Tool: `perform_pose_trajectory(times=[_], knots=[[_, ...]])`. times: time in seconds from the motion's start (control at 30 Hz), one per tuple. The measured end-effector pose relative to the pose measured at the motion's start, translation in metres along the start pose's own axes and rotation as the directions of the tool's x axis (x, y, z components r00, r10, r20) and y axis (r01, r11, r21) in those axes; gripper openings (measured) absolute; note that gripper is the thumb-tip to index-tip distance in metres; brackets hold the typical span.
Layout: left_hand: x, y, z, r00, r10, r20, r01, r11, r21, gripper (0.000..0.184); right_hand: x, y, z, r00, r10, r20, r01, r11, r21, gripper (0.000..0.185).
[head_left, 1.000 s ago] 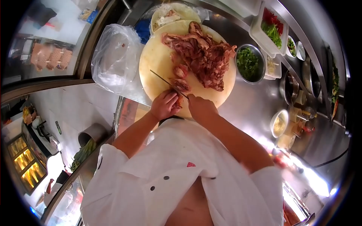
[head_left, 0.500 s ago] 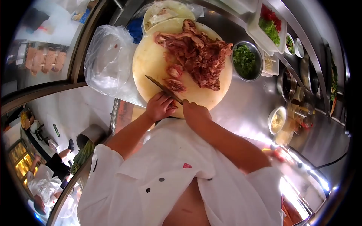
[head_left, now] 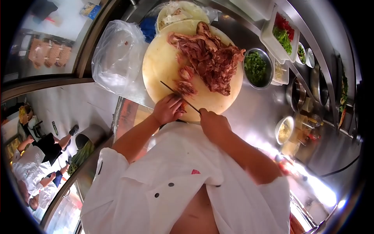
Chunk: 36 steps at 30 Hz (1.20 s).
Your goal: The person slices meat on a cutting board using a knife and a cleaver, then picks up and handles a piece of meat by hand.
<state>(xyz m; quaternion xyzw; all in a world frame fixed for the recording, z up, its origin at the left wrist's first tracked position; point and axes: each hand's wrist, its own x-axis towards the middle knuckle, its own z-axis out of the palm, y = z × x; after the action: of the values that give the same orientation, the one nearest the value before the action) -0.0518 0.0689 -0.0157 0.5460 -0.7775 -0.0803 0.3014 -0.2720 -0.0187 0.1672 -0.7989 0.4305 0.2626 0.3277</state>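
A round pale cutting board carries a large heap of brown-red meat, with smaller sliced pieces left of it. Near the board's front edge my left hand has its fingers curled on a small piece of meat. My right hand is closed round the handle of a knife. The thin blade slants up and to the left, just beyond my left fingertips and beside the sliced pieces.
Left of the board lies a clear plastic bag. A metal bowl of greens stands right of it, below a white tray of cut vegetables. A bowl sits farther right. People in white are at the lower left.
The knife has shifted slightly and its blade now shows as a thin line. My left hand stays on the meat. At the lower left, people have come further into view.
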Motion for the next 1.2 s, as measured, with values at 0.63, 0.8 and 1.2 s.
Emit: perform_pose_trajectory(times=[0.63,0.8,1.2], knots=[[0.007,0.001,-0.006,1.0,0.002,-0.021,-0.004,0.998,-0.069,0.041,0.069,0.014,0.042,0.973,-0.129,-0.19,0.127,0.992,-0.022,0.02],[-0.001,0.001,-0.002,0.999,0.024,-0.025,-0.024,0.999,-0.025,0.04,0.012,0.003,0.021,0.997,-0.057,-0.055,0.054,0.997,-0.056,0.022],[-0.005,-0.001,0.003,1.0,-0.008,0.021,0.009,0.999,-0.046,0.041,0.05,0.0,0.047,0.988,-0.081,-0.134,0.07,0.994,-0.084,0.024]])
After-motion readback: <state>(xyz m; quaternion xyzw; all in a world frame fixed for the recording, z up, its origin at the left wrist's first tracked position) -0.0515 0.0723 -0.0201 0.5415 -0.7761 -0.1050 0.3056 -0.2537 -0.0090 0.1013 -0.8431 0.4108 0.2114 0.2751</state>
